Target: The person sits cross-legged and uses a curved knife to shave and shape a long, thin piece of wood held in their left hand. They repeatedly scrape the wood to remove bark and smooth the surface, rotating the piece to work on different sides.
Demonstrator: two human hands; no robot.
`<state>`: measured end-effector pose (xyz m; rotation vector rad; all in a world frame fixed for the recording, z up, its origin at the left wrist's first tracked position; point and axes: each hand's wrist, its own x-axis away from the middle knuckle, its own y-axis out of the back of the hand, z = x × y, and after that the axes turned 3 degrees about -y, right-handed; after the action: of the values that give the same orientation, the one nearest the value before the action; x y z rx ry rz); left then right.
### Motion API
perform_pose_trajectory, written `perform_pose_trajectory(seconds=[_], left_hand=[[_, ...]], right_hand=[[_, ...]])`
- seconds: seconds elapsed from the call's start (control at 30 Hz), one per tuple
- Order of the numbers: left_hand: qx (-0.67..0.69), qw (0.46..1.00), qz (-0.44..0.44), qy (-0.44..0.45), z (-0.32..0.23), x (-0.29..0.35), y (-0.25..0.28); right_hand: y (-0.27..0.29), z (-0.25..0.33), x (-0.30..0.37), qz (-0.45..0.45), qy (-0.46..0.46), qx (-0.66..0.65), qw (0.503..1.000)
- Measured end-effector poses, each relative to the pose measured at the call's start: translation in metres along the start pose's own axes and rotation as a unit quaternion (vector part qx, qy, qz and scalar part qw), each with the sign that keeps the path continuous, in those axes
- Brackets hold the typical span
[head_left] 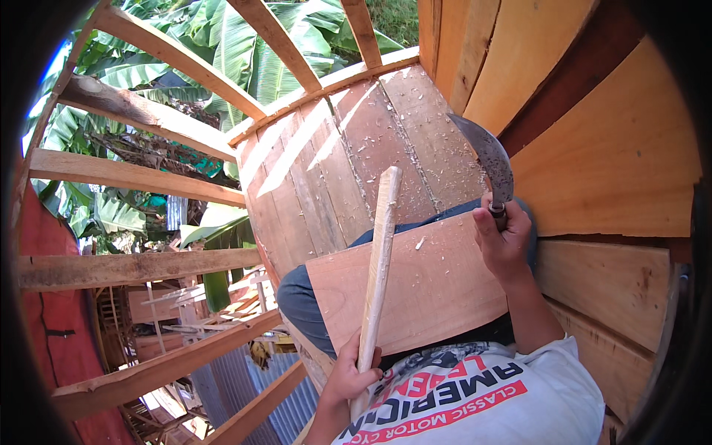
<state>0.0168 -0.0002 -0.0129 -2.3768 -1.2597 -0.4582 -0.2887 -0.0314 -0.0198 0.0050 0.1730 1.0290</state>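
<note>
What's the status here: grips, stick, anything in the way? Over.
Left grip closed on pale stick. Right grip holding curved blade, apart from stick. Flat board behind stick in view; nothing visible between stick and blade.

wooden stick [380,259]: pale, slender, faceted surface, blunt upper end. gripped near its lower end in the left hand [350,378]; most length extends above the grip, leaning slightly right, short butt below.

curved knife [498,165]: grey, mottled blade, rising above the right hand's [507,236] grip, tip hooking left; handle mostly covered by fingers.
</note>
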Motion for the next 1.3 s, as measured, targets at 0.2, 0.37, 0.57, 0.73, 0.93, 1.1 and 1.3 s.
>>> perform_pose_trajectory(seconds=[0.2, 0.37, 0.57, 0.73, 0.93, 1.1, 1.3], left_hand=[[-0.076, 0.997, 0.006, -0.020, 0.000, -0.003, 0.001], [-0.088, 0.996, 0.000, -0.023, -0.005, -0.005, -0.001], [-0.111, 0.993, -0.002, -0.027, -0.003, -0.002, 0.006], [-0.041, 0.998, 0.051, 0.019, -0.007, -0.008, 0.002], [-0.126, 0.992, 0.011, -0.001, -0.001, -0.008, -0.001], [-0.221, 0.975, 0.015, 0.014, -0.019, -0.014, 0.000], [-0.177, 0.984, 0.023, -0.015, -0.006, -0.012, 0.003]], right_hand=[[0.003, 0.018, 0.001, 0.440, -0.090, 0.001, 0.893], [0.013, 0.023, -0.007, 0.326, -0.276, -0.058, 0.902], [0.004, 0.015, -0.004, 0.254, -0.132, 0.054, 0.957], [-0.012, -0.006, 0.014, 0.009, 0.078, 0.147, 0.986], [0.009, 0.011, 0.007, 0.207, -0.067, 0.073, 0.973], [0.023, 0.002, -0.010, 0.230, -0.090, 0.128, 0.961], [0.002, 0.002, 0.003, 0.219, -0.096, 0.056, 0.969]])
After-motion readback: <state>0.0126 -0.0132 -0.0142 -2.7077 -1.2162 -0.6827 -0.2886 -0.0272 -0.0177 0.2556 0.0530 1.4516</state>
